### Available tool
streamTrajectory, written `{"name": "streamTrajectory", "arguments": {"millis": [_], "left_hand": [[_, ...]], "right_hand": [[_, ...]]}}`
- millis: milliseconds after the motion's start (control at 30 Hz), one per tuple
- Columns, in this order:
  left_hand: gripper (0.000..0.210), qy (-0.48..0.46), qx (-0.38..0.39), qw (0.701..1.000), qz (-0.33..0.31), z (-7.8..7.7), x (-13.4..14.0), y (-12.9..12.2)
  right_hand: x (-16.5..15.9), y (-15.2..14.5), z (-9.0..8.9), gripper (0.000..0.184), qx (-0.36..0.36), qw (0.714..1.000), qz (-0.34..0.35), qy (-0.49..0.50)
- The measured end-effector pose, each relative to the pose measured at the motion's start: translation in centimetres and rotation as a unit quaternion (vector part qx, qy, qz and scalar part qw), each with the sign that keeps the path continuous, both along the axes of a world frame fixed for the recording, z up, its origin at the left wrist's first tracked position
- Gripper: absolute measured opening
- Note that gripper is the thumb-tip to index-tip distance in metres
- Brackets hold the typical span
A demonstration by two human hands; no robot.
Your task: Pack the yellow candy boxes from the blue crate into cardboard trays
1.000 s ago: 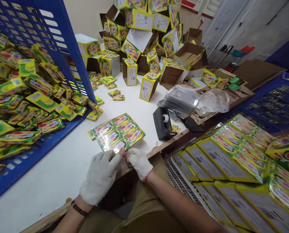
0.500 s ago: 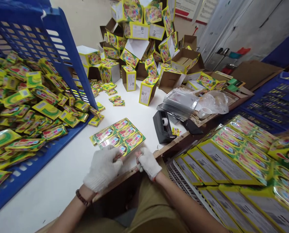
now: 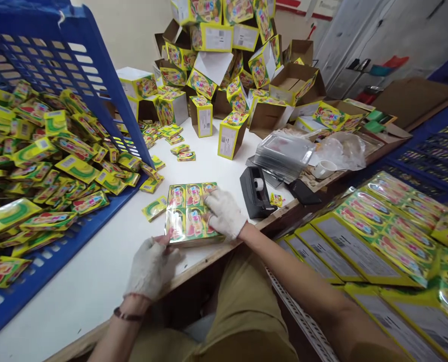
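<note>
A flat pack of small printed boxes [image 3: 186, 213], shiny as if under clear film, lies on the white table near its front edge. My left hand [image 3: 147, 266], in a white glove with bare fingertips, pinches the pack's near left corner; part of its fingers is blurred. Across the right side of the pack lies my right hand [image 3: 226, 213], also gloved, its fingers stretched out over the top. One loose small yellow-green box [image 3: 154, 208] rests just left of the pack. A black tape dispenser [image 3: 257, 193] with a white roll stands to the right.
A blue crate [image 3: 124, 201] full of small boxes tilts at left. Printed cartons [image 3: 205, 116] pile up at the back. Clear plastic trays [image 3: 284, 153] and a white cup [image 3: 325, 169] sit at right. Filled cartons [image 3: 354, 246] stand in a crate below the table's right edge.
The pack has been turned and now lies squarer to me. My right hand has moved up onto its right side; my left hand has moved down to its near left corner. The view has shifted slightly.
</note>
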State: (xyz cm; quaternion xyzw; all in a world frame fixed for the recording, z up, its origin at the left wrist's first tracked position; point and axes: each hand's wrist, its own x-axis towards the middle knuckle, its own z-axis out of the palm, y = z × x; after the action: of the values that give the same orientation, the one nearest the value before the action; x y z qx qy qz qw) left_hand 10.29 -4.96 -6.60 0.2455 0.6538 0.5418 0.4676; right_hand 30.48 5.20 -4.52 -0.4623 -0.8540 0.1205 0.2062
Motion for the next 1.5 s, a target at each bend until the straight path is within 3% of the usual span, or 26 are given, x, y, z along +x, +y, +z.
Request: {"name": "streamTrajectory", "arguments": {"millis": [67,133,200,267,333,433,500,600,667,767,833,900,1033,1200,1333,1433,1500], "left_hand": [[0.046,-0.090,-0.012,0.996,0.020,-0.2,1.6,-1.6],[0.049,-0.122,-0.020,0.992,0.020,-0.4,2.1,-2.3],[0.049,-0.011,-0.008,1.000,0.004,-0.9,1.6,-2.4],[0.041,0.205,0.057,0.977,-0.020,-1.4,0.4,-2.1],[0.025,0.405,0.187,0.889,-0.104,-1.8,-0.9,-1.7],[0.021,0.528,0.347,0.736,-0.245,-1.9,-2.1,-1.4],[0.018,0.554,0.375,0.695,-0.266,-1.6,-2.5,-1.3],[0.009,0.565,0.372,0.686,-0.267,-1.4,-2.3,-0.7],[0.012,0.568,0.370,0.693,-0.246,-1.6,-1.6,-0.1],[0.013,0.575,0.358,0.707,-0.202,-2.4,0.1,1.2],[0.013,0.583,0.348,0.711,-0.185,-3.1,1.5,2.1],[0.015,0.587,0.341,0.714,-0.173,-3.6,2.7,3.0],[0.017,0.588,0.336,0.717,-0.166,-4.0,3.7,3.9],[0.014,0.606,0.352,0.691,-0.177,-3.8,3.4,4.0],[0.010,0.632,0.351,0.668,-0.179,-3.2,3.3,4.1],[0.012,0.657,0.344,0.644,-0.186,-2.7,3.2,4.2],[0.013,0.655,0.353,0.639,-0.194,-2.7,3.0,4.2]], "right_hand": [[-0.1,-1.8,-0.4,0.051,0.048,0.986,0.133,-0.083],[-0.1,-3.5,-1.2,0.054,0.091,0.972,0.181,-0.118],[0.1,-4.7,-2.5,0.054,0.131,0.965,0.189,-0.127],[0.2,-5.5,-3.8,0.049,0.168,0.959,0.194,-0.119],[0.2,-6.0,-5.0,0.043,0.198,0.956,0.193,-0.100],[0.5,-6.8,-5.8,0.038,0.228,0.955,0.185,-0.043],[1.4,-7.2,-5.5,0.033,0.231,0.954,0.193,0.012],[4.9,-6.8,-4.3,0.026,0.198,0.969,0.099,0.107],[8.3,-5.9,-3.3,0.026,0.189,0.968,-0.060,0.154],[13.2,-3.8,-2.1,0.024,0.117,0.926,-0.306,0.185],[15.2,-2.1,-1.9,0.021,0.015,0.906,-0.379,0.186],[15.8,-0.5,-2.0,0.027,-0.054,0.908,-0.372,0.183],[14.8,0.7,-2.5,0.027,-0.071,0.907,-0.355,0.214],[14.0,-2.7,-1.8,0.028,-0.032,0.893,-0.366,0.260],[13.7,-5.9,-2.1,0.031,-0.082,0.852,-0.378,0.353],[13.5,-6.2,-3.8,0.038,-0.158,0.808,-0.381,0.421],[13.6,-6.0,-5.2,0.041,-0.174,0.796,-0.384,0.435]]}}
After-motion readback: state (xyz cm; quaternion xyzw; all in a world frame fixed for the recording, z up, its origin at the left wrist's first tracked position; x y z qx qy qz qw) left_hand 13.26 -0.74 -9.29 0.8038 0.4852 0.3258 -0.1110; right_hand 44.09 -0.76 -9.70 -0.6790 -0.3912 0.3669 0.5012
